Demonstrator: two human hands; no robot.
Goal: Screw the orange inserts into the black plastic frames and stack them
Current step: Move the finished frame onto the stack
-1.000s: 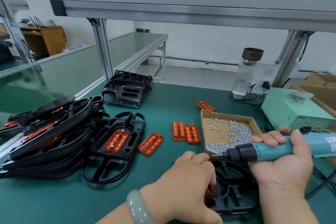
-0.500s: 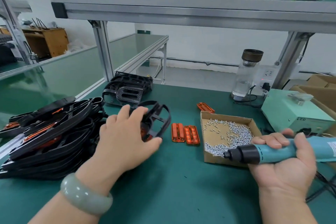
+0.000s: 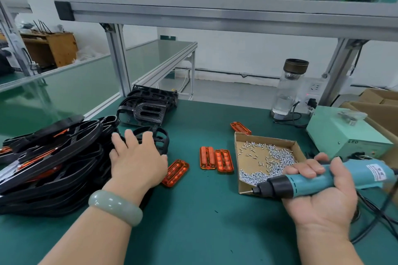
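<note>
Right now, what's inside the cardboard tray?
Small silver screws, heaped toward its right and near sides; the left of the tray is mostly bare. The right hand and screwdriver cover its near right corner.

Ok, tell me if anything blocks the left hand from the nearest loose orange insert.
Nothing visible: the orange insert lies on the mat right beside the left hand, which rests on a black frame.

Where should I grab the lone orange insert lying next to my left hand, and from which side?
Pinch the orange insert across its two long edges near the middle, coming from above on its right. It lies flat and slanted on the green mat, so only its thin rim offers purchase; the left hand and black frames crowd its left.
</note>
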